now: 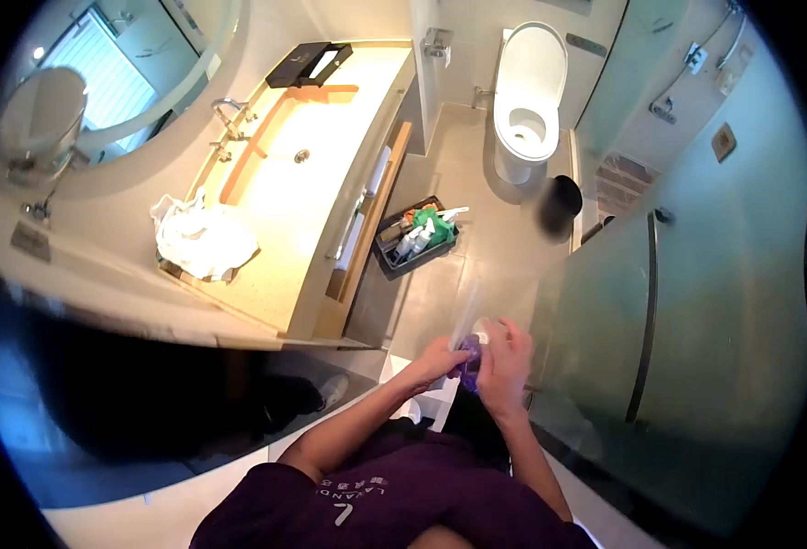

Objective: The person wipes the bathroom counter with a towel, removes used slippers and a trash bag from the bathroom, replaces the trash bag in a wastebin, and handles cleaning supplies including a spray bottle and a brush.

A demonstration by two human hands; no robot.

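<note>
In front of my body, both hands meet at a translucent purple bottle (470, 367). My left hand (437, 360) grips it from the left, thumb across its side. My right hand (505, 364) wraps the other side, its fingers at a white cap-like part (481, 332). A pale, see-through strip (465, 312) juts up beside the bottle; blur hides what it is. On the floor beyond my hands sits a dark caddy (413, 264) holding white spray bottles (413, 240), a green cloth (434, 225) and a white-handled tool (455, 211).
Left stands a vanity counter (280, 288) with a basin, faucet (228, 120), crumpled white cloth (204, 237) and black box (307, 65). Ahead are a toilet (523, 130) with its lid up and a black bin (561, 202). A frosted glass door (705, 295) borders the right.
</note>
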